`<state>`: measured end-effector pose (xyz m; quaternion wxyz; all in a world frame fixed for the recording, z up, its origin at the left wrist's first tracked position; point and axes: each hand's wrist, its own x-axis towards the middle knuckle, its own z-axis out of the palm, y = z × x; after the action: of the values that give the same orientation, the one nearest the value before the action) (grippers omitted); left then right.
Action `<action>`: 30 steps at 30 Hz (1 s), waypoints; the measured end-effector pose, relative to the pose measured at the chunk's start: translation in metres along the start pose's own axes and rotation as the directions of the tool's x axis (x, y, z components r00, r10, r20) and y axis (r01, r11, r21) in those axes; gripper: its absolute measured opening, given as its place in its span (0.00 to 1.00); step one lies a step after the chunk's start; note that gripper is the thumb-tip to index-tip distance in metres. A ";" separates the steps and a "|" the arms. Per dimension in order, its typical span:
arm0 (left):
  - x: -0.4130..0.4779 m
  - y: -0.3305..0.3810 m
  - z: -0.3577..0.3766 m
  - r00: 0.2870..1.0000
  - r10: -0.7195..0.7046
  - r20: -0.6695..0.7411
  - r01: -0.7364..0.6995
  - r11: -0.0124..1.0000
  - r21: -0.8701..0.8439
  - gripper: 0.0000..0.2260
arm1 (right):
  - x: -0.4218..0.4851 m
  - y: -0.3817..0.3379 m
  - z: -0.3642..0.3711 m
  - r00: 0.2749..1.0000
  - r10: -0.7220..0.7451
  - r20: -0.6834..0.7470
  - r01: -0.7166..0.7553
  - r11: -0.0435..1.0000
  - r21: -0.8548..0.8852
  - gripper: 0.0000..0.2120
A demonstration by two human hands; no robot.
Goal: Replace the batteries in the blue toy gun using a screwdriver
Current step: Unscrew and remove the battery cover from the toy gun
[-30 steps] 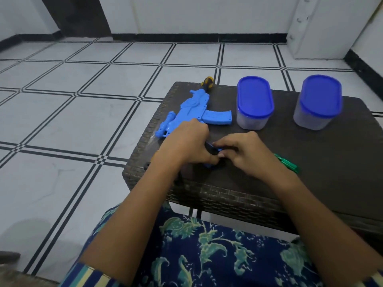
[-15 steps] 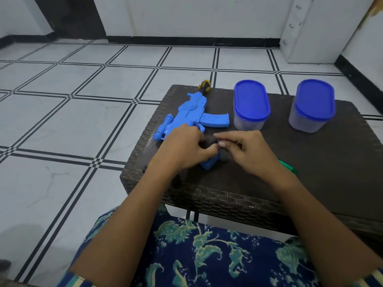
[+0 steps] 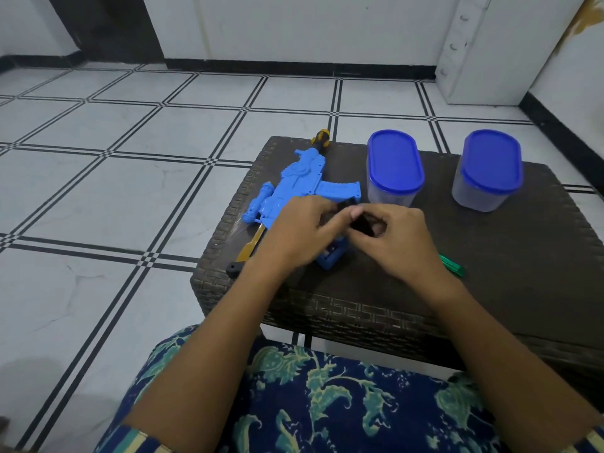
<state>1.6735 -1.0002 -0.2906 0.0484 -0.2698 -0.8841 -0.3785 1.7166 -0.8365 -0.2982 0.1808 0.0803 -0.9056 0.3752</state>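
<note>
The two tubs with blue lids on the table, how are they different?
The left tub stands right beside the blue toy gun; the right tub stands alone, farther to the right. The left tub looks darker near its bottom; the right tub looks pale all the way down. Both stand upright on the wicker table, and both have see-through sides and closed blue oval lids.

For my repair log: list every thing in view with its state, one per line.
Toy gun: lying flat on the table, grip under the hands.
Dark piece: pinched between both hands, above the gun.
Left hand: fingers curled, pinching the dark piece.
Right hand: fingers curled round the dark piece.
Left container: upright, lid on.
Right container: upright, lid on.
Green tool: lying on the table.
</note>
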 end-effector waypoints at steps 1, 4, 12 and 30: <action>-0.001 -0.006 -0.004 0.996 0.017 0.088 -0.024 0.997 0.070 0.19 | 0.000 0.002 -0.002 0.999 0.041 0.024 -0.040 0.999 -0.036 0.14; -0.006 -0.023 -0.015 0.962 -0.042 0.268 -0.012 0.980 0.198 0.20 | 0.003 0.008 -0.007 0.980 0.161 0.120 -0.143 0.979 -0.145 0.20; -0.013 -0.033 -0.021 0.930 -0.062 0.362 -0.027 0.972 0.235 0.36 | 0.008 0.006 -0.011 0.916 0.339 0.212 -0.258 0.906 -0.335 0.27; -0.013 -0.033 -0.023 0.930 -0.034 0.365 -0.069 0.961 0.267 0.35 | 0.010 0.006 -0.041 0.922 0.386 -0.017 -0.382 0.903 -0.195 0.06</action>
<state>1.6650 -1.0405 -0.2997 -0.0767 -0.3341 -0.9190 -0.1947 1.7168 -0.8036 -0.2713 0.1004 -0.1133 -0.9378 0.3123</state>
